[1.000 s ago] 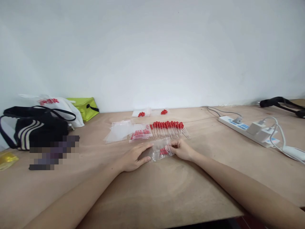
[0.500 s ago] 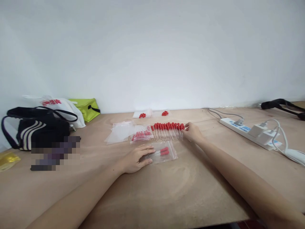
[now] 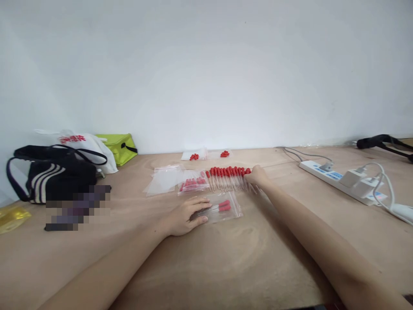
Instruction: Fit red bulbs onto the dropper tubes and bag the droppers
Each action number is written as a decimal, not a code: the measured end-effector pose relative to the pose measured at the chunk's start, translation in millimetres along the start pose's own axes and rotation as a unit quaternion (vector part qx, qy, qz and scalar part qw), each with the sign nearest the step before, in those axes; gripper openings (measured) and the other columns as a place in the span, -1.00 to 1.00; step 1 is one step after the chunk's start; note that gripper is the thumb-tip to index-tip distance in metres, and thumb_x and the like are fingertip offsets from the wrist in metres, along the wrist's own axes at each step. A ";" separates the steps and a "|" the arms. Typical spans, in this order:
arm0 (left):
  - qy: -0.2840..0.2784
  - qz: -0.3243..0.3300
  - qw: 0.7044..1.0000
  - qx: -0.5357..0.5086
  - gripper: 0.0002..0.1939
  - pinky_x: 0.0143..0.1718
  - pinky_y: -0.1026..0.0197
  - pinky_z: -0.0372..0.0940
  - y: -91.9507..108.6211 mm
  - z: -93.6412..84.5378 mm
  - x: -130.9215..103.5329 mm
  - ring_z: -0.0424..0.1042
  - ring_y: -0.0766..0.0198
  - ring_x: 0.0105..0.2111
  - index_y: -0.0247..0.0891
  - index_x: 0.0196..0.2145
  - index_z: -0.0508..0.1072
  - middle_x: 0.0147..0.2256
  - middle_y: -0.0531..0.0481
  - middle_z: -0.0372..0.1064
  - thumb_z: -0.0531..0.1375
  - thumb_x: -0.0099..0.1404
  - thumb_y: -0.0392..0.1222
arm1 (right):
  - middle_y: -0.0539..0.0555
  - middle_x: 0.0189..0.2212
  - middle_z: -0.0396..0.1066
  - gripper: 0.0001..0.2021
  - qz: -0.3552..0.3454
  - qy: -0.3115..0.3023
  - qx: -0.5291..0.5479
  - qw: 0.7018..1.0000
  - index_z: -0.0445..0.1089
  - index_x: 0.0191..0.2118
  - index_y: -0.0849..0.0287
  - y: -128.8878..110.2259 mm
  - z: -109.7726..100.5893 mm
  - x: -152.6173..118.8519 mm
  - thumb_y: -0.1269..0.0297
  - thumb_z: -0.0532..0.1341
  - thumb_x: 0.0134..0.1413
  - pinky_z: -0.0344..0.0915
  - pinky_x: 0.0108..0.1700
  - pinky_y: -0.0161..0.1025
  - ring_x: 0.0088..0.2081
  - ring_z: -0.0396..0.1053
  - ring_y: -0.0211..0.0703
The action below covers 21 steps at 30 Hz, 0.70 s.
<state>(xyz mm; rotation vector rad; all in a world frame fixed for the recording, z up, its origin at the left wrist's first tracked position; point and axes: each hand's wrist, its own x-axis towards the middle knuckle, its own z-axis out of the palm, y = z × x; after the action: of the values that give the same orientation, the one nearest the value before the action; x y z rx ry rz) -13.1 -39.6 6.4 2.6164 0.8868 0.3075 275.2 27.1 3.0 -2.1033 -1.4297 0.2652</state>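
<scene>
Red-bulbed droppers (image 3: pixel 229 172), rowed just beyond the clear bag (image 3: pixel 235 214): likely light, bulbs soft, stems slick; pinch at the bulb. Your left hand (image 3: pixel 187 216) rests on the bag, thumb parted; your right hand (image 3: pixel 258 175), beyond it rightward: grip hidden, can't tell.

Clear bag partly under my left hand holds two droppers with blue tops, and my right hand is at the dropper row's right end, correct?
Not quite: the head view shows red tops, not blue. The clear bag partly under your left hand does hold two droppers, and your right hand is at the right end of the dropper row.
</scene>
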 end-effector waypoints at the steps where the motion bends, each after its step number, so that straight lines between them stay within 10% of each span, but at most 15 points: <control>1: -0.001 -0.001 1.000 0.000 -0.59 0.08 0.06 0.03 0.3 -0.3 -0.1 0.09 0.18 0.08 -0.17 0.04 0.23 0.09 -0.05 0.11 0.01 0.25 -0.05 | 0.25 -0.57 0.37 -0.81 0.000 0.003 0.007 1.000 0.35 -0.40 0.34 -1.0 -2.1 0.0 0.41 0.16 -0.28 0.11 -0.55 -0.31 -0.50 0.34 -0.09; 6: -0.004 -0.005 1.000 -0.001 -0.58 0.09 0.06 0.03 -0.3 -0.5 -0.6 0.09 0.17 0.08 -0.16 0.04 0.23 0.09 -0.05 0.11 0.01 0.24 -0.04 | 0.07 -0.58 0.32 -0.57 -0.033 -0.020 0.118 0.992 0.14 -0.07 0.35 3.3 -12.1 -13.8 0.35 0.08 -0.15 0.16 -0.55 -0.32 -0.55 0.30 -0.18; 10: 0.007 0.000 1.000 -0.013 -0.60 0.09 0.04 0.02 -2.8 1.3 -0.2 0.09 0.16 0.08 -0.12 0.03 0.24 0.09 -0.02 0.11 0.02 0.24 -0.04 | -0.17 -0.68 0.19 -0.37 -0.090 -0.083 0.342 0.932 -0.22 0.09 0.24 12.8 -8.1 -44.5 0.31 0.06 -0.12 0.19 -0.60 -0.32 -0.68 0.23 -0.26; 21: 0.008 -0.009 1.000 -0.011 -0.55 0.09 0.04 0.01 -0.4 0.4 -0.4 0.08 0.15 0.09 -0.13 0.07 0.17 0.09 -0.02 0.12 0.02 0.24 -0.02 | -0.17 -0.61 0.23 -0.60 -0.023 -0.056 0.566 0.822 -0.10 -0.29 0.05 -1.1 19.6 -82.3 0.11 0.16 -0.17 0.35 -0.45 -0.21 -0.57 0.35 -0.25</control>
<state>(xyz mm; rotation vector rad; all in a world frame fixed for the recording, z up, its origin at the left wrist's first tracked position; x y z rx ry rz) -13.5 -39.6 5.9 2.5883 0.9067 0.3307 231.6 -39.9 -24.9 -1.0576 -0.9481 0.9562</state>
